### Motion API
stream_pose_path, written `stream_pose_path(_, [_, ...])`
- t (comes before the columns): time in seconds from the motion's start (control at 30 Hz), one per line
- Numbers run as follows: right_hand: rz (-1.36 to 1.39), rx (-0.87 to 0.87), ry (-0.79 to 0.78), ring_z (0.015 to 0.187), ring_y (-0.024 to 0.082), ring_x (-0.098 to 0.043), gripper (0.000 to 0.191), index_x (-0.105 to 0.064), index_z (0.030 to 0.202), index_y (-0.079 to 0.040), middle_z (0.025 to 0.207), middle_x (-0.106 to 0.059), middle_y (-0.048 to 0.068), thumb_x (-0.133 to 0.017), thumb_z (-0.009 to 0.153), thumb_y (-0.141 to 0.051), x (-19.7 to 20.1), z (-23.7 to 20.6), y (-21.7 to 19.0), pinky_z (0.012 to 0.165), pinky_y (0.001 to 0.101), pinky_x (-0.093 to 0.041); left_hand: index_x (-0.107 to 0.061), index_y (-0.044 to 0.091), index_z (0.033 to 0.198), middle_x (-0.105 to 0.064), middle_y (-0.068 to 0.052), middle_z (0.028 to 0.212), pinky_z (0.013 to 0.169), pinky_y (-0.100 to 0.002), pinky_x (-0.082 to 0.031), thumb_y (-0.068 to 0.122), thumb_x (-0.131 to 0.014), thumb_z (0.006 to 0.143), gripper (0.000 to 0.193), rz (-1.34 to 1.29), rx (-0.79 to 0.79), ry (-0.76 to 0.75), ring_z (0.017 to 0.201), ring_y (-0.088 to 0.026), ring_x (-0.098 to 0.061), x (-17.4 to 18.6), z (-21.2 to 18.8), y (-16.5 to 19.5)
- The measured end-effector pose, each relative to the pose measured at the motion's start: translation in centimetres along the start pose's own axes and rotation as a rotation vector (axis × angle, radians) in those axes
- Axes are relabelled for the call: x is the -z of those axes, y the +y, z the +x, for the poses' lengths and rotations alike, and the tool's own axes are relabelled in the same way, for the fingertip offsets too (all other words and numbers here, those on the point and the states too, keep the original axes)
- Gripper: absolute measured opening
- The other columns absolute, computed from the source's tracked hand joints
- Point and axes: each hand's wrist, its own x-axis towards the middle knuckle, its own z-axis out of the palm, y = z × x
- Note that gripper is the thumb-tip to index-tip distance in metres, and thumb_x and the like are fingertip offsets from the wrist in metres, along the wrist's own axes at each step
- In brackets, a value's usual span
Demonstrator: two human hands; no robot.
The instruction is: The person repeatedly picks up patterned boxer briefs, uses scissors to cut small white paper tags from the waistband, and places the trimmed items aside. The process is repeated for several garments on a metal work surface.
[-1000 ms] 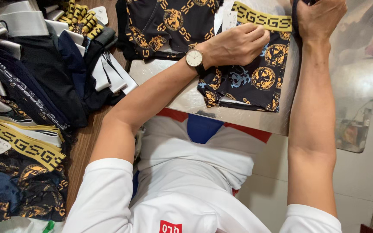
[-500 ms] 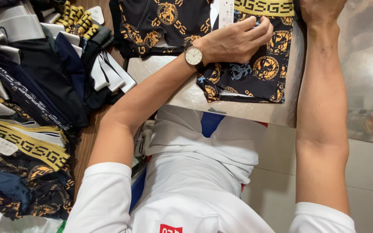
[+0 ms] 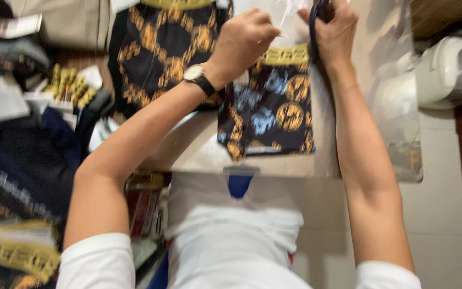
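Head view shows us the table (image 3: 199,155) with a heap of folded garments (image 3: 22,139) crowding its left side. Before us lies a black-and-gold patterned garment (image 3: 274,115), long axis running away from us, yellow waistband at the far end. Beside it lies a second patterned piece (image 3: 161,59). Our left hand (image 3: 244,37) pinches a clear plastic bag (image 3: 290,16) above the waistband; our right hand (image 3: 335,29) is closed on a dark strap (image 3: 312,27).

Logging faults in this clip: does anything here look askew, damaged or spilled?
Nothing stands out. The patterned garment lies flat on the table under both hands; garments are piled loosely at left. The picture is blurred.
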Motion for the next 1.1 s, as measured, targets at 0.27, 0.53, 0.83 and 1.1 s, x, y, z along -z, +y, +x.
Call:
stream_pose_path(0.27, [0.513,-0.238,-0.267,0.061,0.009,-0.061,0.039,-0.063,0.126,-0.003,0.077,-0.061,0.001,-0.066,0.108,-0.037,1.3,1.1,2.4,0.054,0.0238,-0.05,-0.078,0.0,0.107,-0.078,-0.005,0.09,0.071,-0.023,-0.058,0.016,-0.075,0.103,0.017,-0.665,0.37,0.002,0.081,-0.01,-0.07,-1.8,4.3,-8.5])
stream_pose_path(0.53, [0.774,-0.354,-0.447,0.085,0.012,-0.065,0.08,-0.049,0.135,-0.002,0.101,-0.06,0.005,-0.055,0.096,-0.071,1.3,-1.5,4.1,0.077,0.0266,-0.054,-0.073,0.0,0.112,-0.078,-0.005,0.094,0.078,-0.024,-0.06,0.015,-0.073,0.097,0.021,-1.335,0.702,0.136,0.082,-0.01,-0.071,-6.8,1.9,-11.2])
stream_pose_path(0.83, [0.733,-0.406,-0.471,0.087,0.011,-0.064,0.075,-0.051,0.137,-0.001,0.102,-0.061,0.003,-0.054,0.1,-0.066,1.6,-2.5,1.8,0.08,0.0243,-0.054,-0.074,0.0,0.107,-0.077,-0.007,0.097,0.084,-0.025,-0.058,0.016,-0.07,0.103,0.017,-1.407,0.637,0.135,0.09,-0.011,-0.072,-6.8,2.2,-9.3])
stream_pose_path(1.1, [0.69,-0.425,-0.661,0.076,0.007,-0.061,0.067,-0.058,0.13,-0.002,0.09,-0.059,0.0,-0.06,0.098,-0.061,3.8,-1.5,2.6,0.067,0.0213,-0.05,-0.072,-0.002,0.105,-0.077,-0.008,0.098,0.086,-0.026,-0.064,0.011,-0.07,0.103,0.013,-1.389,0.56,0.038,0.091,-0.012,-0.075,-5.3,3.2,-9.1])
